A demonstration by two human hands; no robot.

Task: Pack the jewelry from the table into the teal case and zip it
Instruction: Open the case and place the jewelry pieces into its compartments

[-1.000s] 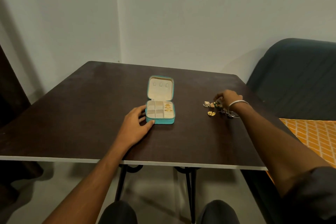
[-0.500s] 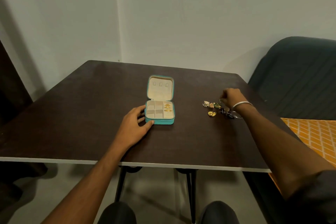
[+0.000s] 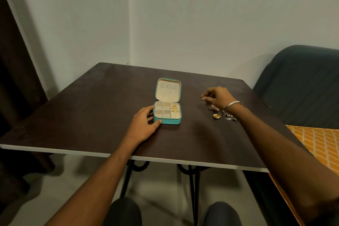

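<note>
The teal case [image 3: 167, 122] lies open in the middle of the dark table [image 3: 91, 115], its beige lid tilted back. Gold pieces [image 3: 174, 108] sit in its right-hand compartments. My left hand [image 3: 146, 124] rests against the case's front left corner, thumb on its front wall. My right hand [image 3: 218, 98] hovers above the table to the right of the case, fingers pinched on a small thin piece of jewelry [image 3: 203, 98] that is too small to identify. Below the wrist lie a gold flower earring [image 3: 216, 116] and a few more loose pieces [image 3: 229, 116], partly hidden by my forearm.
A dark sofa [image 3: 300, 82] stands to the right of the table, with an orange patterned cloth [image 3: 315, 141] in front of it. The grey wall is just behind the table. A dark curtain [image 3: 16, 79] hangs at the left.
My right hand has lifted off the jewelry pile with a small piece pinched and moved left toward the case. My left hand has stayed on the case.
</note>
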